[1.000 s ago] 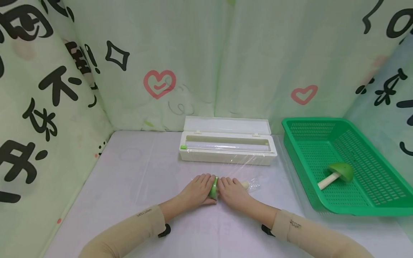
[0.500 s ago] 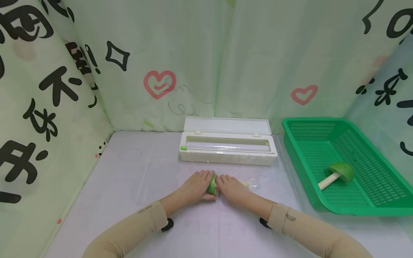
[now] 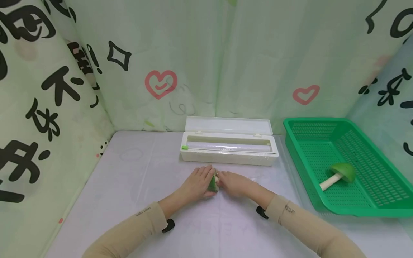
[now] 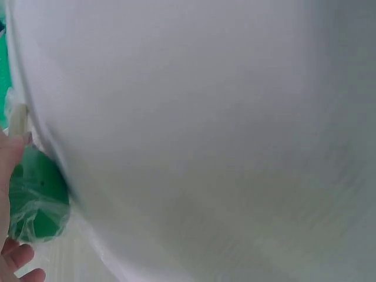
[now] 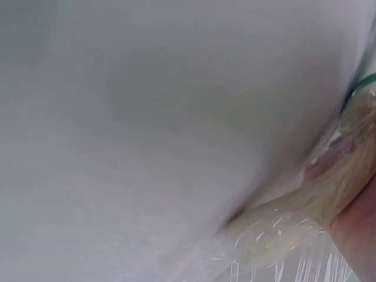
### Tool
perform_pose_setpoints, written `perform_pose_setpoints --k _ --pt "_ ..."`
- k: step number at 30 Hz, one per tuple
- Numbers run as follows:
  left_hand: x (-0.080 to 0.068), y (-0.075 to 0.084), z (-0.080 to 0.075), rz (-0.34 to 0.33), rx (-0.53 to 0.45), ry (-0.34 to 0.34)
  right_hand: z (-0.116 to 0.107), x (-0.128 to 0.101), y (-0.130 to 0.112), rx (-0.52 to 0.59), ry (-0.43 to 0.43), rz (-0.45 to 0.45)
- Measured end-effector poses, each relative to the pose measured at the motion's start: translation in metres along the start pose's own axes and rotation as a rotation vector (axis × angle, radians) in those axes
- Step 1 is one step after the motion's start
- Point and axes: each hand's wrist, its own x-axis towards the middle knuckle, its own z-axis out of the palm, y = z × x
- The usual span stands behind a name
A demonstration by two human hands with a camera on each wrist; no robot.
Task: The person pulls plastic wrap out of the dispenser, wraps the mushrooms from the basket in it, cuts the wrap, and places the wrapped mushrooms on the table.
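A toy mushroom with a green cap (image 3: 212,185) and pale stem (image 5: 294,205) lies sideways on the table between my hands. Clear plastic film (image 4: 42,220) wraps it, crinkled over the cap and loose past the stem's end. My left hand (image 3: 196,183) grips the cap from the left, fingers over its top and thumb on the near side. From the right, my right hand (image 3: 235,184) holds the stem close under the cap, its fingertips at the cap's underside. In the head view this hand hides most of the stem.
Behind the hands stands a white film box (image 3: 229,157), its lid (image 3: 228,125) raised and a film roll (image 3: 226,146) inside. At the right, a green basket (image 3: 303,188) holds another green-capped mushroom (image 3: 346,172). A printed curtain (image 3: 258,64) closes off the back and sides.
Both hands have moved slightly away from the body with the mushroom. My right hand has shifted from lying flatter over the stem to curled fingers near the cap.
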Motion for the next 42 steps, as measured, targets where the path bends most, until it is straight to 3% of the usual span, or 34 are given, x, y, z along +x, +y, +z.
perform_pose_setpoints --k 4,7,11,15,17,24,31,34,42 --pt "-0.001 0.002 0.003 0.009 0.054 -0.012 -0.004 0.005 0.004 0.047 -0.066 0.050" --pt "0.000 0.002 0.004 -0.009 0.079 -0.047 -0.004 0.007 0.005 0.040 -0.063 0.062" --pt "0.004 0.002 0.006 -0.024 0.107 -0.080 -0.002 0.007 0.003 -0.063 0.024 0.051" --pt "0.008 0.000 0.006 -0.033 0.110 -0.079 -0.001 0.002 0.000 -0.185 0.153 0.058" --pt "0.010 -0.001 0.006 -0.035 0.104 -0.072 -0.002 -0.002 -0.001 -0.196 0.217 0.069" --pt "0.013 -0.006 0.010 -0.069 0.010 -0.076 -0.007 -0.013 0.006 -0.259 0.378 0.011" --pt "0.017 -0.011 0.012 -0.116 -0.122 -0.097 -0.002 -0.021 0.021 -0.351 0.457 -0.155" --pt "0.019 -0.012 0.012 -0.136 -0.146 -0.122 0.000 -0.020 0.025 -0.359 0.468 -0.193" --pt "0.019 -0.013 0.013 -0.169 -0.219 -0.124 -0.002 -0.016 0.031 -0.296 0.442 -0.178"
